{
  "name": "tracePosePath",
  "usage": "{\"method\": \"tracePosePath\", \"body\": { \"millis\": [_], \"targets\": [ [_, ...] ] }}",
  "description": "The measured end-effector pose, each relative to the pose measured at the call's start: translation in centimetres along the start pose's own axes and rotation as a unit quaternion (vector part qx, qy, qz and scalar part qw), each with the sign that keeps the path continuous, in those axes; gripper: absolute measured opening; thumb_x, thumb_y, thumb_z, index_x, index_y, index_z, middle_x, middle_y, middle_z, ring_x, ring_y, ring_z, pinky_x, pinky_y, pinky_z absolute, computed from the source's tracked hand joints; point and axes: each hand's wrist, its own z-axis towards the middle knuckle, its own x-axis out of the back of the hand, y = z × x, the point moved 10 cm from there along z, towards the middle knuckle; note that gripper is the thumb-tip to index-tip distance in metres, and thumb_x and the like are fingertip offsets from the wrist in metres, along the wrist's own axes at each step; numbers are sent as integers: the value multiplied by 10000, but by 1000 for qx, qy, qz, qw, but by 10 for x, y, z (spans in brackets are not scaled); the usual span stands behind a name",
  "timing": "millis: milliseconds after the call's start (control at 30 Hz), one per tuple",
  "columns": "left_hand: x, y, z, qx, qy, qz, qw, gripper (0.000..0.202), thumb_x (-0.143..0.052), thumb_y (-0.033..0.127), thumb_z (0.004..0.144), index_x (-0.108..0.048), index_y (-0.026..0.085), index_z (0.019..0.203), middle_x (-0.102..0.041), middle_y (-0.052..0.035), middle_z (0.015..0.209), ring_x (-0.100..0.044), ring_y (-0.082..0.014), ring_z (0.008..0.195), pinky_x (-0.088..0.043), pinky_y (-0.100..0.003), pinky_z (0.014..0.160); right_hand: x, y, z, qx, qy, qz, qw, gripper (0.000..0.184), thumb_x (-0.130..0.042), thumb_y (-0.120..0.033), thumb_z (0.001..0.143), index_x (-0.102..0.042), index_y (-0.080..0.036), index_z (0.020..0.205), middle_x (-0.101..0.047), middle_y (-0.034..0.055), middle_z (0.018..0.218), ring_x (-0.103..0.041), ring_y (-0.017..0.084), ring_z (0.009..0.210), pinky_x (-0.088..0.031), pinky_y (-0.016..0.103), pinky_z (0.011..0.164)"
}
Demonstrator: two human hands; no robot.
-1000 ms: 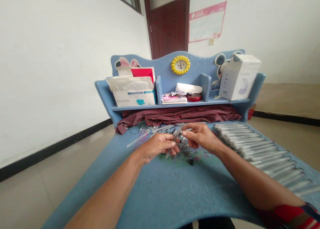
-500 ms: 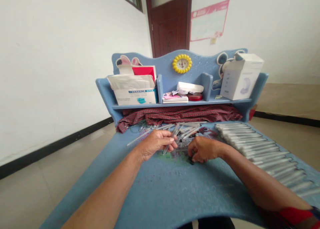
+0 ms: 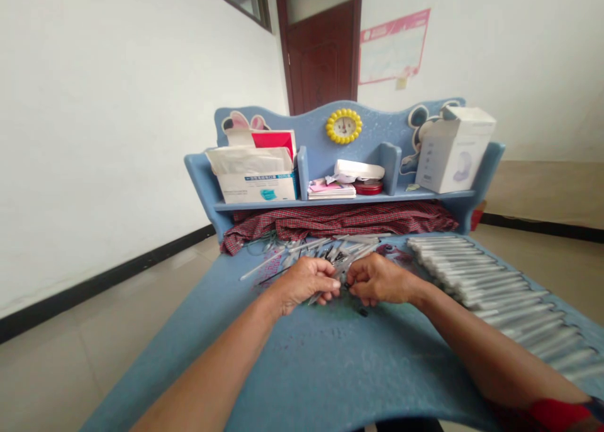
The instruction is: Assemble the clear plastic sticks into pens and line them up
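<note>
In the middle of the desk my left hand (image 3: 309, 282) is closed on a clear pen barrel (image 3: 314, 299), whose lower end sticks out below the fingers. Close beside it, my right hand (image 3: 381, 280) pinches a small black pen part (image 3: 348, 285), nearly meeting the left fingertips. Fingers partly cover both pieces, so I cannot tell whether they touch. A small black piece (image 3: 363, 312) lies on the desk below my right hand. Just behind the hands is a loose pile of clear pen barrels (image 3: 361, 249) with dark bits among them.
Many finished-looking clear pens (image 3: 491, 287) lie stacked in a row along the right side of the blue desk (image 3: 302, 369). A checked cloth (image 3: 340, 221) is bunched under the shelf. A mask box (image 3: 259, 187) and a white carton (image 3: 455, 152) stand on the shelf.
My right hand has moved left and up from the desk surface to my left hand, with a small black part in its fingers. The left hand still holds the barrel.
</note>
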Motion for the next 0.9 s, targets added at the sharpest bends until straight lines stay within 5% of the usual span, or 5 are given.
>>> {"method": "tracePosePath", "body": {
  "millis": [400, 700, 900],
  "targets": [
    [0, 0, 0, -5, 50, -83, 995, 149, -653, 181, 547, -558, 125, 648, -568, 17, 482, -527, -89, 432, -422, -209, 470, -4, -14, 3, 63, 64, 23, 996, 66, -498, -135, 662, -559, -147, 682, -516, -46, 493, -439, 58, 399, -318, 154, 373],
    [10, 4, 2, -45, 76, -206, 975, 148, -662, 139, 566, -554, 118, 665, -565, 5, 509, -530, -89, 464, -426, -210, 482, 13, -28, -3, 141, 197, 5, 970, 125, -574, -247, 720, -610, -157, 799, -450, -62, 482, -369, 51, 427, -264, 169, 405],
    [9, 12, -2, -60, 55, -146, 986, 175, -670, 201, 611, -588, 108, 734, -641, -43, 664, -556, -93, 527, -443, -220, 528, 36, -21, -5, 120, 229, 108, 960, 155, -584, -310, 718, -588, -160, 758, -565, -27, 505, -494, 91, 436, -388, 202, 437]
  ]
}}
